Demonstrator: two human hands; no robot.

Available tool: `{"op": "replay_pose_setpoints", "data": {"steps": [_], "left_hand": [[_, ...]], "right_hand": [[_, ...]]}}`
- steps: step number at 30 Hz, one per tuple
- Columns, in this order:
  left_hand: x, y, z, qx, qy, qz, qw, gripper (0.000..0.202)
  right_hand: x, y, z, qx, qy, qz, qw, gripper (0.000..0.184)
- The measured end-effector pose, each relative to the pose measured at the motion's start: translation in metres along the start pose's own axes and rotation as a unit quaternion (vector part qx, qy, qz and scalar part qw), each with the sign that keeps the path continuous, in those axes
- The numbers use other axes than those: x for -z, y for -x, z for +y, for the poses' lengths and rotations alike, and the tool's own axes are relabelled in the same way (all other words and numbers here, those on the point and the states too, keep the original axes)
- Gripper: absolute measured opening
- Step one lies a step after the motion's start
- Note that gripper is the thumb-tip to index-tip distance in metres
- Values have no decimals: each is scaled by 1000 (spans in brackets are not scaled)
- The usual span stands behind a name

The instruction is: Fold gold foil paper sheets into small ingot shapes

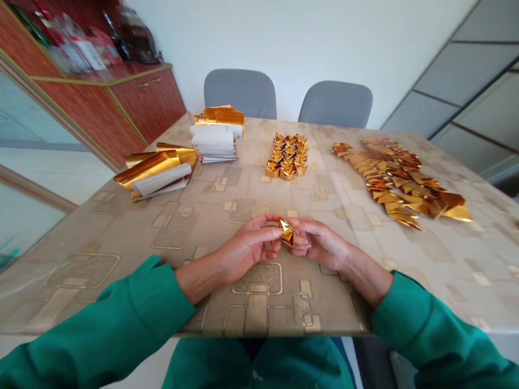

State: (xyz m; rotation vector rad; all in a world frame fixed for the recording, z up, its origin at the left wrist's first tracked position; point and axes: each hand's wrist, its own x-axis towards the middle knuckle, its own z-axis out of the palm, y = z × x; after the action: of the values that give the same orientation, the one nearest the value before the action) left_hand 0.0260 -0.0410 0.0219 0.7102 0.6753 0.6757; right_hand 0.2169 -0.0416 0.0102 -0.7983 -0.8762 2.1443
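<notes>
A small folded gold paper ingot (286,231) is held between my two hands above the near part of the table. My left hand (253,242) grips its left side with thumb and fingers. From the other side, the fingers of my right hand (322,240) close on it. Beyond my hands, a block of finished gold paper ingots (287,156) stands in neat rows. To the right lies a spread of partly folded gold paper pieces (395,178), overlapping in long rows.
At the table's left (101,227) lie a loose pile of gold and white paper sheets (158,170) and a taller paper stack (214,138). Two grey chairs (240,93) stand behind the far edge. A red-brown cabinet (138,100) with bottles is at back left.
</notes>
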Motion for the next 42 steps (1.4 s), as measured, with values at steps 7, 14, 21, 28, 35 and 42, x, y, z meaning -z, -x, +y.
{"op": "replay_pose_setpoints", "data": {"steps": [7, 14, 21, 28, 35, 42], "left_hand": [[-2, -2, -5, -60, -92, 62, 992, 20], [-2, 0, -4, -69, -99, 81, 989, 25], [-4, 3, -4, -86, -119, 59, 987, 25], [3, -1, -5, -74, -100, 10, 992, 27], [2, -5, -4, -85, 38, 48, 995, 31], [8, -9, -8, -83, 0, 73, 994, 34]], "right_hand": [[-10, 1, 3, 13, 94, 15, 995, 31], [-18, 8, 2, 69, 227, 48, 970, 20], [-25, 11, -2, 96, 311, 69, 943, 9], [-24, 13, -5, 102, 362, 74, 924, 9], [-20, 14, -5, 152, 360, 103, 915, 33], [-15, 2, 2, 260, 452, 171, 836, 20]]}}
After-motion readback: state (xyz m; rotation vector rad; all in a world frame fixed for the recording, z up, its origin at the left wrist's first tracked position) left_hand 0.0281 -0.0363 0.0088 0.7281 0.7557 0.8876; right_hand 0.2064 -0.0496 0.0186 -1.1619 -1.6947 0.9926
